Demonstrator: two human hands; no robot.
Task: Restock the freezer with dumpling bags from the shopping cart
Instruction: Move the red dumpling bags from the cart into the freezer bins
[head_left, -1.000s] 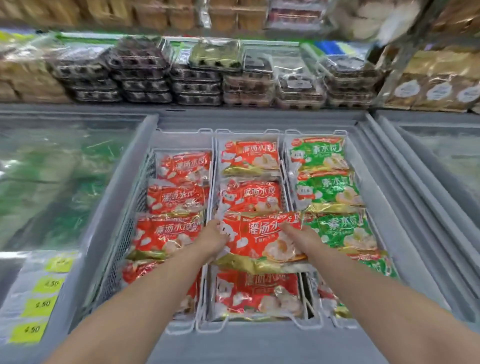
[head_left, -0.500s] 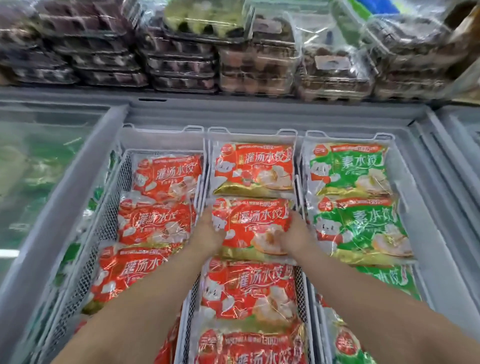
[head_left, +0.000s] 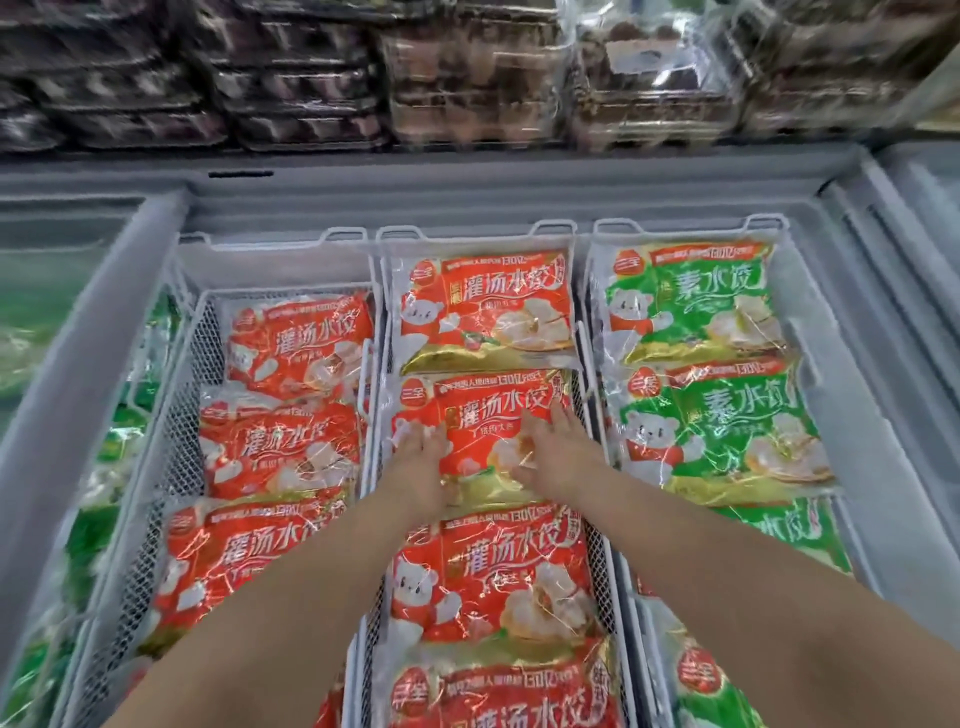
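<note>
A red dumpling bag (head_left: 488, 415) lies second from the back in the middle wire basket (head_left: 558, 228) of the open chest freezer (head_left: 467, 200). My left hand (head_left: 418, 460) rests flat on its left part with fingers spread. My right hand (head_left: 556, 447) presses flat on its right part. Neither hand curls round the bag. More red bags fill the middle basket and the left basket (head_left: 291, 348). Green dumpling bags (head_left: 691, 306) fill the right basket. The shopping cart is out of view.
Stacked clear trays of packaged food (head_left: 467, 78) line the shelf behind the freezer. A closed glass lid (head_left: 47, 291) covers the section on the left, with green packs under it. The slid-back lid rails (head_left: 893, 270) run along the right side.
Both hands carried the red bag forward, set it down second from the back in the middle basket, then let go and flattened on top of it. The camera has leaned in closer.
</note>
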